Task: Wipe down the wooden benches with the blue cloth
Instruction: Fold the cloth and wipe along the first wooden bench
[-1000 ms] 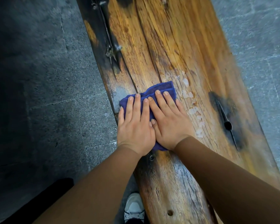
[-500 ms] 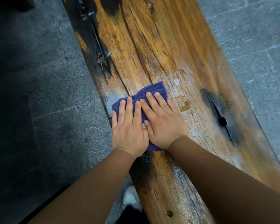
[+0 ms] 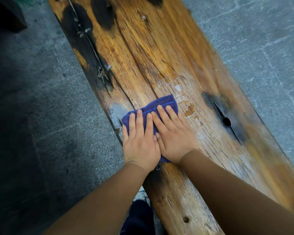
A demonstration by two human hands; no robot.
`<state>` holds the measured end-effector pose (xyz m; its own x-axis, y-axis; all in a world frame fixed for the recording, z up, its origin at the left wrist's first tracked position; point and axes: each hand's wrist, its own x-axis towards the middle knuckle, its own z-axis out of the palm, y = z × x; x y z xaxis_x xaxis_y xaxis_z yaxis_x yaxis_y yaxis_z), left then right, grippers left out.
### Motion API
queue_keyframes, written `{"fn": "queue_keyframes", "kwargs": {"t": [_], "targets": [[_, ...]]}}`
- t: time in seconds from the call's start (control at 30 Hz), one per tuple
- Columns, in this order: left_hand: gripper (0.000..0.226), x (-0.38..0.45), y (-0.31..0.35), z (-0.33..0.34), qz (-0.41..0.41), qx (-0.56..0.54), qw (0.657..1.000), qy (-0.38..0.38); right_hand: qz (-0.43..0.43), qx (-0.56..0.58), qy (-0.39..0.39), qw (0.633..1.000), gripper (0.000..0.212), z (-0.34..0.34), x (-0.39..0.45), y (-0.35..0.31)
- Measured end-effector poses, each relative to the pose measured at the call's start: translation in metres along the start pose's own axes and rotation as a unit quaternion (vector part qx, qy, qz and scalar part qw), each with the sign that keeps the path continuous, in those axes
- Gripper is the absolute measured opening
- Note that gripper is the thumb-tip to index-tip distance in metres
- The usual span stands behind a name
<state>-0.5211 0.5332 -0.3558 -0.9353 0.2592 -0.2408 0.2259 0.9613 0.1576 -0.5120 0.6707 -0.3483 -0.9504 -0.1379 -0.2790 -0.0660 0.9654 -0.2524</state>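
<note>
Cloth [image 3: 166,101]: blue, folded | bench [image 3: 168,53]: worn, cracked | both hands' fingers [image 3: 140,122] flat, pressing cloth

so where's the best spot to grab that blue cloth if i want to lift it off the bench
Pinch the far folded edge of the blue cloth, coming from above. It lies flat on the wooden bench, and only that end shows beyond the left hand and right hand.

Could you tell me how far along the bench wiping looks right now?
Nothing shows as finished. In hand: left hand and right hand press flat on the blue cloth mid-bench. Left: the wooden bench beyond, including the flaking patch.
</note>
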Motion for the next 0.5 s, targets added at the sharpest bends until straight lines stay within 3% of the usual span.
{"fn": "queue_keyframes", "kwargs": {"t": [0.3, 0.5], "targets": [[0.064, -0.08, 0.054, 0.017, 0.121, 0.002, 0.99, -0.072, 0.132, 0.004, 0.002, 0.991, 0.059, 0.028, -0.124, 0.007], [0.064, -0.119, 0.079, 0.022, 0.174, 0.021, 0.975, -0.135, 0.212, 0.014, -0.042, 0.976, 0.06, 0.036, -0.183, 0.007]]}}
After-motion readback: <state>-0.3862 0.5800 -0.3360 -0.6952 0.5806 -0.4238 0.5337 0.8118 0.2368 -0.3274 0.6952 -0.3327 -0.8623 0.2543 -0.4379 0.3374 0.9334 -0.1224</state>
